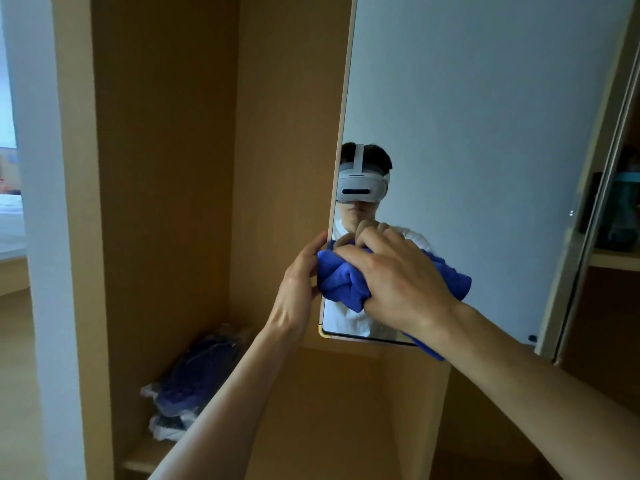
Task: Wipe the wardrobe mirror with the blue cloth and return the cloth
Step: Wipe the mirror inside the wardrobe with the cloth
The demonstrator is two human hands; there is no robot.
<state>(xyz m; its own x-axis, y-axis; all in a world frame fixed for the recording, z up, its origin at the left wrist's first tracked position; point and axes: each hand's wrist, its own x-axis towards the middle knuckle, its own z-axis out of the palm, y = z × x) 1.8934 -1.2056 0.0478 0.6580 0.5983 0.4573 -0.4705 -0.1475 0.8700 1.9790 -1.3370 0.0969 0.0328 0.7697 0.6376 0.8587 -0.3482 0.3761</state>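
The wardrobe mirror (pixel 478 133) hangs on an opened door, its lower left corner near the middle of the view. My right hand (pixel 398 275) grips the bunched blue cloth (pixel 341 282) and presses it against the glass near the mirror's lower left edge. A tail of the cloth hangs below my right wrist. My left hand (pixel 299 285) holds the mirror's left edge, fingers wrapped round the door edge beside the cloth. The glass reflects a person wearing a white headset.
The open wooden wardrobe compartment (pixel 166 168) lies to the left, with plastic-wrapped blue bundles (pixel 197 379) on its low shelf. A sliding door frame (pixel 595 202) and shelves with dark items stand at the right. A white wall edge (pixel 38 237) is at far left.
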